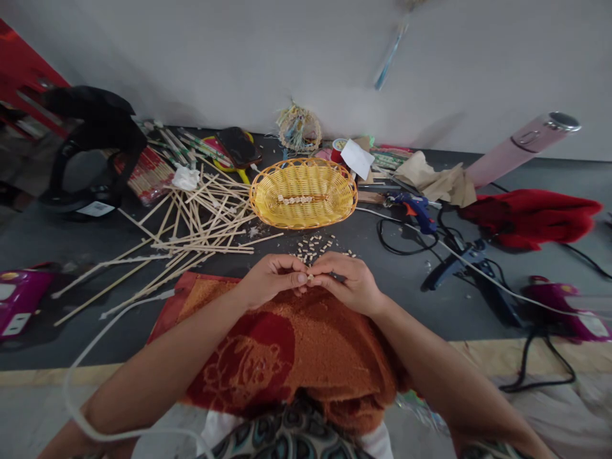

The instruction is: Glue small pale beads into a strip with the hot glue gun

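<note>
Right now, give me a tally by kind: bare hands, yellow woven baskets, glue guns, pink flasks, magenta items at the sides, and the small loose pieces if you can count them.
Hands: 2 (left hand, right hand)
Yellow woven basket: 1
Glue gun: 1
Pink flask: 1
Magenta items: 2 (left item, right item)
Total: 7
Small loose pieces: too small to count, left out.

A tiny pale piece (pixel 310 278), partly hidden, is pinched between the fingers (pixel 297 279).
</note>
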`<state>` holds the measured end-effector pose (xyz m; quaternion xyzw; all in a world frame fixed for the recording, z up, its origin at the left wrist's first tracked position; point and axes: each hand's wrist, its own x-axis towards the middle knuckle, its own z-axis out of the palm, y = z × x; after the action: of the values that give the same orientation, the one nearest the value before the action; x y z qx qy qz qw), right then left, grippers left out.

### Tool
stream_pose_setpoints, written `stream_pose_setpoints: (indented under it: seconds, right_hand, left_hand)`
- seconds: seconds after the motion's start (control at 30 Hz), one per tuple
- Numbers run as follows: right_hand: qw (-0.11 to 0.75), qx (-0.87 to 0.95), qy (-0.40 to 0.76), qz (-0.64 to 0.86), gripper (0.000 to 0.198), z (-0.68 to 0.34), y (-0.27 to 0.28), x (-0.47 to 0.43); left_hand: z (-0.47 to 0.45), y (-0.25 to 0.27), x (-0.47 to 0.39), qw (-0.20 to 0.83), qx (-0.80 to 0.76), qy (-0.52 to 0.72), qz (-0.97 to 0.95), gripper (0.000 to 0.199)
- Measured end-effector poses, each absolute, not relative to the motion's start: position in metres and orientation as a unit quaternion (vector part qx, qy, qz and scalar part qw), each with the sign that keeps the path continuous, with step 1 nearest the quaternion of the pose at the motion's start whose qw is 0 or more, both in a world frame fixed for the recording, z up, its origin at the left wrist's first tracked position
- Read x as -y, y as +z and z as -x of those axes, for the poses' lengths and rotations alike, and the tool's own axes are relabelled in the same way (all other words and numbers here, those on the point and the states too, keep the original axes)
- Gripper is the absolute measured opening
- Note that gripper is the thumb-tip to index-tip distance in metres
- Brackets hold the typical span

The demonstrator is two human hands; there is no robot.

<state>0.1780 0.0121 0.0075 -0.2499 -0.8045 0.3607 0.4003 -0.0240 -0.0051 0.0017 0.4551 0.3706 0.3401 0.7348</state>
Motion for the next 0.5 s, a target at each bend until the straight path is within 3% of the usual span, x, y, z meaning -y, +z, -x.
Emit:
stream_pose_setpoints:
  seconds: [0.5]
  right_hand:
    - [0.417, 0.800, 0.358, 0.241, 0.012, -0.1749, 0.0072, -0.0103]
  left_hand:
    - [0.0249, -0.0009, 0.0044, 0.733, -0.367, 0.342, -0.459, 0.025]
